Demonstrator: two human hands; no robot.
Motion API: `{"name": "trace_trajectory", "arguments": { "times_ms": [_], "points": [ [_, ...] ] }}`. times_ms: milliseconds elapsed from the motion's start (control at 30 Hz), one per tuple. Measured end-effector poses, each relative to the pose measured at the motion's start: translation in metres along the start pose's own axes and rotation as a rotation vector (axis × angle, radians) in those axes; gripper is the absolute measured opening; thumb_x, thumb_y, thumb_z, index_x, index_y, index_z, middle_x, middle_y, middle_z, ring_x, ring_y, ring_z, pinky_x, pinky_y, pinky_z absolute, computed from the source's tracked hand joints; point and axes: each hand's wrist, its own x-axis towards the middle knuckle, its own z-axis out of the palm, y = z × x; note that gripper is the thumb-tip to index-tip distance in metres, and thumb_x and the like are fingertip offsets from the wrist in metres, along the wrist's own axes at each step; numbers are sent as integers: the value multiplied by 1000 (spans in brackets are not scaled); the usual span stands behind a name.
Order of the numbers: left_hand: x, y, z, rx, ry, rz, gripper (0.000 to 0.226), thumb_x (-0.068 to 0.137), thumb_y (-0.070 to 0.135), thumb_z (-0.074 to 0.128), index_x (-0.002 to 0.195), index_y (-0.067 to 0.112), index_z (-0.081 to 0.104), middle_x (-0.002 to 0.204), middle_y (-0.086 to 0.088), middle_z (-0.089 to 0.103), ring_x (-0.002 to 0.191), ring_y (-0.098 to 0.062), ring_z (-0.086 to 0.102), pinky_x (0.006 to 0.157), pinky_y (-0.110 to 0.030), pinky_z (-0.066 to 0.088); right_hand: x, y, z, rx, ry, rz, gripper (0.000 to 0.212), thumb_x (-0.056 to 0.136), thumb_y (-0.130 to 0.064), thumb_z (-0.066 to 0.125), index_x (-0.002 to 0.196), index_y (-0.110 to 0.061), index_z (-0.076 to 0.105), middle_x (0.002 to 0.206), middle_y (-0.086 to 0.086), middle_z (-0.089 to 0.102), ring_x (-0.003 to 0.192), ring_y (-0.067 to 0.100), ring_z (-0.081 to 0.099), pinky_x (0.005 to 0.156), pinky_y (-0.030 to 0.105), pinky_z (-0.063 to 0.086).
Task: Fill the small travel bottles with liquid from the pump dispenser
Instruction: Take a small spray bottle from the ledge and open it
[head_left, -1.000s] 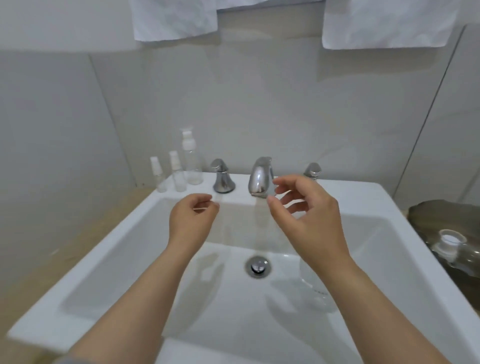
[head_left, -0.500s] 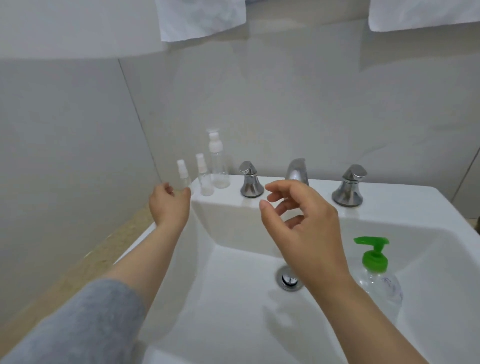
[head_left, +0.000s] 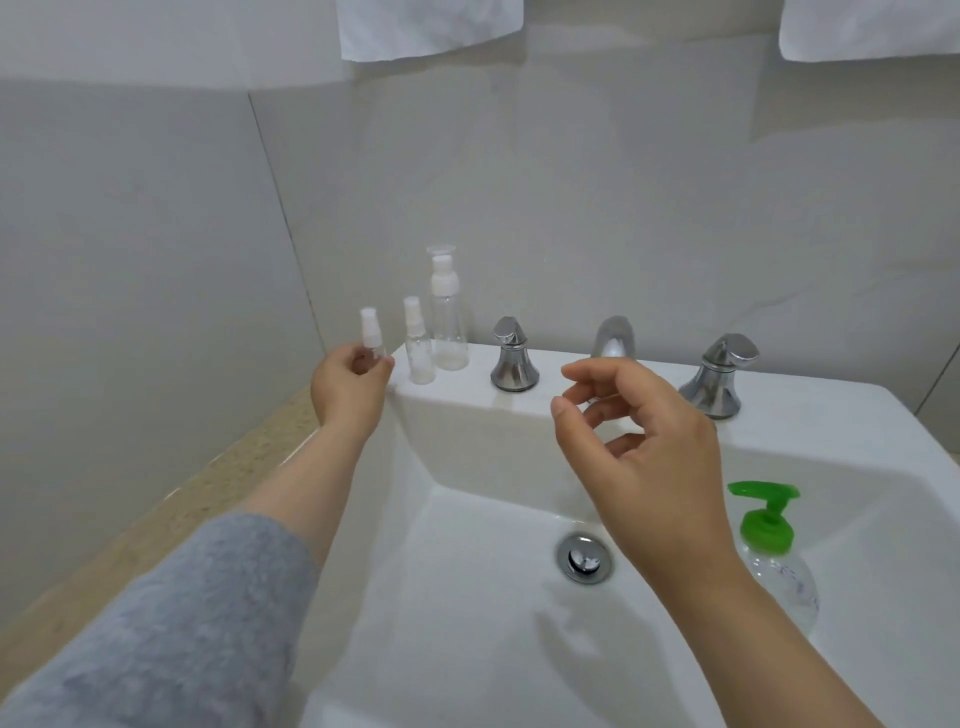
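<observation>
Left of centre, the left hand (head_left: 347, 387) pinches the smallest spray bottle (head_left: 371, 332) between thumb and fingers at the sink (head_left: 831, 415) ledge's corner, hiding its lower half. A short bottle (head_left: 418, 348) and a tall bottle (head_left: 447, 317) stand just beside it. The right hand (head_left: 641, 441), fingers loosely curled and empty, hovers mid-frame. Its wrist hides one edge of the green-topped pump dispenser (head_left: 776, 556) in the basin, whose faint print is unreadable.

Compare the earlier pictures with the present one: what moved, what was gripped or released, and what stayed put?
The left hand moved from over the basin back and left to the rear corner of the sink and now grips the smallest bottle. The right hand stays open above the basin, holding nothing. The middle bottle, tall bottle and dispenser have not moved.
</observation>
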Motion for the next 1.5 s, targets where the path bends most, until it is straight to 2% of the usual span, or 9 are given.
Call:
{"name": "trace_trajectory", "arguments": {
  "times_ms": [200, 433, 567, 733, 867, 1067, 1300, 1367, 1500],
  "points": [
    [-84, 31, -20, -210, -51, 162, 7, 82, 14, 68, 89, 16, 68, 76, 12, 63, 73, -2, 60, 64, -4, 41, 0, -5, -4, 19, 58, 54, 9, 83, -29, 63, 91, -29, 67, 81, -13, 65, 77, 7, 61, 56, 14, 43],
    [-186, 79, -25, -244, -398, 357, 12, 80, 19, 72, 87, 28, 67, 79, 11, 65, 77, -5, 63, 73, -20, 51, -16, -28, -59, 73, 233, 73, 9, 88, -32, 60, 83, -33, 66, 79, -8, 67, 72, 13, 62, 54, 38, 52],
    [-215, 88, 0, -41, -661, 596, 17, 77, 31, 73, 92, 28, 66, 83, 11, 60, 82, -8, 59, 78, -36, 53, -42, -21, -105, -49, 171, 155, 19, 87, -42, 59, 79, -27, 68, 75, -3, 67, 68, 14, 62, 55, 34, 51],
    [-214, 105, 32, 66, -721, 709, 23, 79, 29, 72, 101, 23, 67, 85, 7, 58, 83, -11, 55, 79, -38, 49, -23, 2, -120, -107, 187, 373, 15, 88, -41, 62, 82, -28, 65, 75, -11, 65, 63, 10, 62, 52, 21, 45],
    [-219, 93, 41, 29, -734, 704, 21, 79, 29, 71, 99, 25, 66, 83, 12, 56, 80, -7, 54, 77, -34, 49, -10, 13, -128, -233, 46, 435, 23, 83, -49, 65, 80, -27, 66, 68, -4, 66, 57, 10, 61, 55, 30, 50],
    [-219, 85, 42, -17, -769, 604, 30, 71, 25, 79, 99, 26, 67, 85, 13, 63, 82, -4, 58, 79, -29, 50, -27, 15, -120, -131, 1, 465, 29, 79, -43, 72, 72, -15, 69, 58, 9, 64, 46, 14, 56, 48, 22, 42],
    [-216, 90, 41, -113, -747, 541, 24, 64, 23, 84, 79, 24, 65, 78, 11, 66, 75, -5, 59, 76, -30, 51, -23, 21, -123, -36, -34, 459, 10, 81, -12, 74, 77, -6, 68, 67, 21, 65, 54, 18, 59, 49, 22, 47],
    [-215, 90, 40, -128, -747, 511, 22, 65, 23, 84, 78, 24, 66, 77, 10, 66, 73, -5, 58, 76, -32, 52, -23, 21, -123, -26, -51, 446, 7, 80, -4, 74, 80, -9, 69, 71, 16, 66, 59, 19, 61, 53, 24, 51],
    [-212, 90, 40, -149, -759, 449, 21, 65, 23, 84, 78, 24, 67, 78, 9, 67, 73, -6, 59, 77, -34, 53, -24, 23, -122, -30, -124, 448, 32, 76, 1, 76, 97, -22, 67, 97, -4, 69, 87, 17, 65, 66, 30, 58]
  ]
}}
